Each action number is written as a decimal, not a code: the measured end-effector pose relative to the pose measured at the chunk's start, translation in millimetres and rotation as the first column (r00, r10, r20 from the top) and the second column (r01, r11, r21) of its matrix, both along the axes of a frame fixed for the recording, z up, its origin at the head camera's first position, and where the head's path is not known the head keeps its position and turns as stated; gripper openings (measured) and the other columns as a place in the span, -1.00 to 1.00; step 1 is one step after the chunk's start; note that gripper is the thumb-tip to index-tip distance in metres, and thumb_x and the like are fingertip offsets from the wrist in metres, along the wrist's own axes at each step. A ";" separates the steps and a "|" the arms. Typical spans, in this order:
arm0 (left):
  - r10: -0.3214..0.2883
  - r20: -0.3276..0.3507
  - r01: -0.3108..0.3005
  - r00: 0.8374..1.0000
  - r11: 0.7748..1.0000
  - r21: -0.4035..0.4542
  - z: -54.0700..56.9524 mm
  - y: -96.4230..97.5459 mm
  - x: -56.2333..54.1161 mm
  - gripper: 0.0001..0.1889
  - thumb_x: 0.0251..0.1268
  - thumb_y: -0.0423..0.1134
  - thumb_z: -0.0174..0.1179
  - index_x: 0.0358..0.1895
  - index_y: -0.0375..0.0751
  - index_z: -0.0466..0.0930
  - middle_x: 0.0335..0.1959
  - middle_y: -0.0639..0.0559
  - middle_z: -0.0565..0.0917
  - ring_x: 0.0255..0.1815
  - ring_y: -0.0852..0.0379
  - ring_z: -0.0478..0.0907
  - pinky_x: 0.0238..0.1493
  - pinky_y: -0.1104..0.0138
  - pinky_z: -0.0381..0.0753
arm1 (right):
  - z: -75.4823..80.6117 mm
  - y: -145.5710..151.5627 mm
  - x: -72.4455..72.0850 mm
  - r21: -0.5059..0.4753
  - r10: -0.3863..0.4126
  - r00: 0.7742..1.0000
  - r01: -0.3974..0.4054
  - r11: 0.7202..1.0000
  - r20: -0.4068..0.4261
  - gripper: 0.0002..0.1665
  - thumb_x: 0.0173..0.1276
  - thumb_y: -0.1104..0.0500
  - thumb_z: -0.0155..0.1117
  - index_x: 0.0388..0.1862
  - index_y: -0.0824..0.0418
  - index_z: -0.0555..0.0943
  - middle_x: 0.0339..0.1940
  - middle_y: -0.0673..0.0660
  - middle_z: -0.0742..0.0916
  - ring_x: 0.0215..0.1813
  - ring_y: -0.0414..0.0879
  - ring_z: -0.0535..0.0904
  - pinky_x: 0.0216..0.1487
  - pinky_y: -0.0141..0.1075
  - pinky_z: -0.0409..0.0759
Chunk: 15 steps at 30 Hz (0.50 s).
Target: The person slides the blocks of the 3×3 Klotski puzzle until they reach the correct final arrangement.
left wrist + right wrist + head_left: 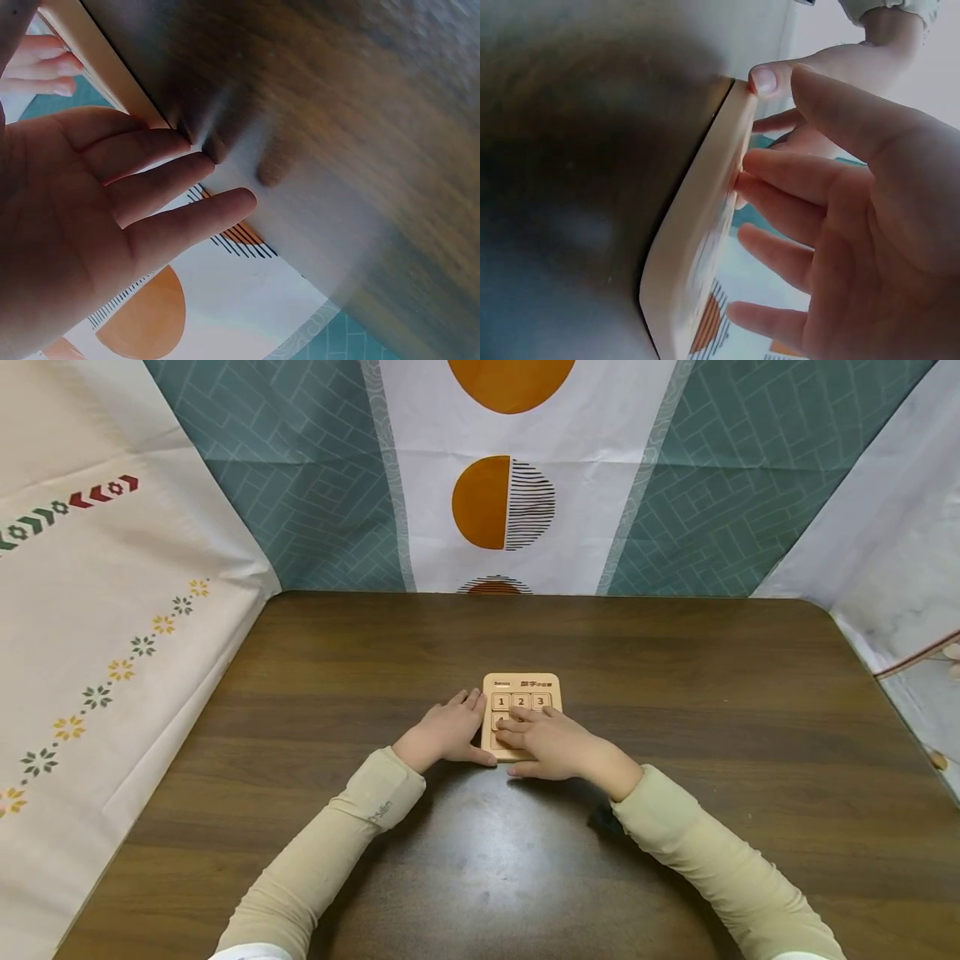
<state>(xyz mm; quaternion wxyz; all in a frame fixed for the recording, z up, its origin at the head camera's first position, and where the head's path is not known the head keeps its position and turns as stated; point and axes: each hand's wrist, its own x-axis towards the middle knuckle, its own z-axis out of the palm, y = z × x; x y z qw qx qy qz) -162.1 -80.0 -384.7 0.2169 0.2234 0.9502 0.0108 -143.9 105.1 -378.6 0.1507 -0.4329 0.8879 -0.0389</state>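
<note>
A light wooden number slide puzzle (522,684) lies flat on the table, its tiles 1, 2 and 3 showing in the top row. Along its left edge rests my left hand (452,732), the thumb at the near left corner. In the left wrist view the left hand's fingers (180,225) are straight and spread. My right hand (551,746) reaches over the lower rows from the right, its fingertips (757,161) on the tiles. The right thumb stays off the near edge. Most of the lower tiles are hidden beneath the right hand.
The dark brown wooden table (712,693) extends around the puzzle on every side. Behind it hangs a patterned cloth (315,468) with orange circles. A white cloth (150,718) with flower prints borders the left side. Something small and dark (606,820) shows beneath the right wrist.
</note>
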 end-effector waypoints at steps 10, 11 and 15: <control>-0.002 -0.013 0.002 1.000 1.000 -0.009 -0.4 1.3 -1.0 0.10 -0.03 0.29 0.21 0.40 -0.40 -0.09 0.41 -0.24 0.01 0.39 -0.15 -0.03 0.19 -0.05 0.21 | 4.4 2.9 20.6 -0.014 0.031 0.999 -0.031 0.999 0.022 -0.27 0.28 -0.16 0.13 0.33 0.18 0.32 0.35 0.12 0.35 0.40 0.08 0.08 0.26 0.16 0.05; -0.004 -0.013 0.004 1.000 1.000 -0.010 -0.5 1.4 -1.0 0.11 -0.04 0.29 0.21 0.40 -0.40 -0.10 0.41 -0.24 0.01 0.39 -0.15 -0.03 0.20 -0.05 0.21 | 4.5 3.8 21.4 -0.017 0.037 0.999 -0.037 0.999 0.018 -0.27 0.28 -0.16 0.13 0.32 0.18 0.32 0.34 0.12 0.35 0.40 0.07 0.08 0.26 0.16 0.05; -0.003 -0.008 0.003 1.000 1.000 -0.008 -1.0 1.8 -1.1 0.12 -0.04 0.30 0.20 0.40 -0.40 -0.10 0.41 -0.24 0.01 0.39 -0.15 -0.03 0.20 -0.05 0.21 | 2.5 9.9 18.2 -0.035 0.029 0.999 -0.030 0.999 -0.012 -0.28 0.28 -0.16 0.12 0.33 0.17 0.32 0.35 0.11 0.35 0.41 0.08 0.07 0.25 0.16 0.07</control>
